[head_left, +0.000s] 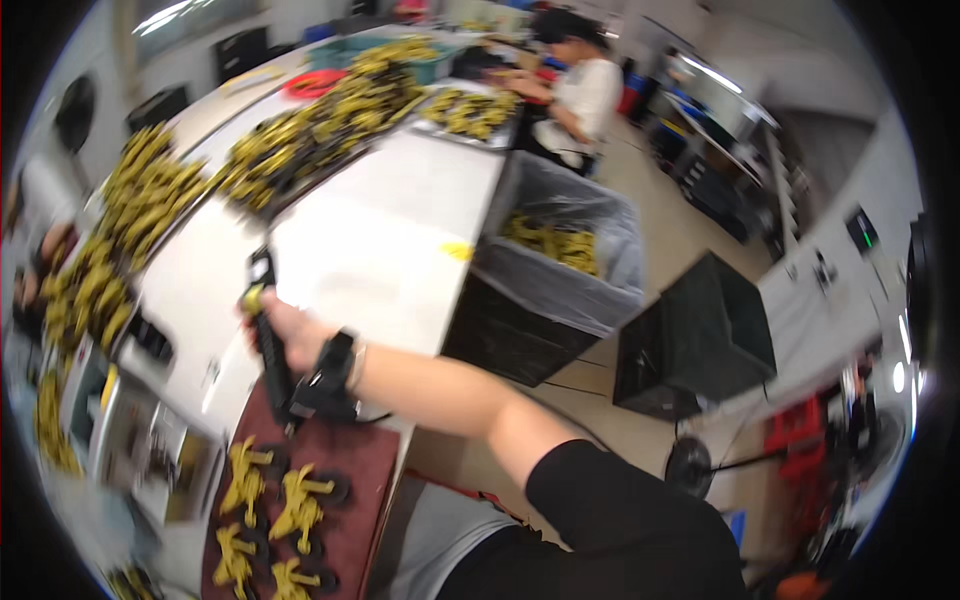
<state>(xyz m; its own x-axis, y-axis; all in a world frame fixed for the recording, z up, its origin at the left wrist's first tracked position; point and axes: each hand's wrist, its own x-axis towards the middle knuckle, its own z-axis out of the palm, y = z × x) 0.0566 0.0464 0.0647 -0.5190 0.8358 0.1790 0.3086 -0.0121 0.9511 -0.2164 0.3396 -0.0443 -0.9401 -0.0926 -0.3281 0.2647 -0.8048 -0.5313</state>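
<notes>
My right hand [285,325] is closed around a black stick-shaped electric screwdriver [268,345], which has a yellow band near its upper end. Its lower end points down toward a maroon mat [345,455] on the near end of the white table. On that mat lie several yellow parts [300,505] with black round pieces, set out in rows. A black device [330,375] is strapped to my right wrist and partly hides the tool. My left hand is out of view. Motion blurs some detail.
Heaps of yellow parts [320,125] cover the table's far side. A tray [465,115] of them stands near a seated person [585,90]. Right of the table are a lined bin [625,265] with yellow parts and a dark box [700,335]. A small yellow piece [457,251] lies near the edge.
</notes>
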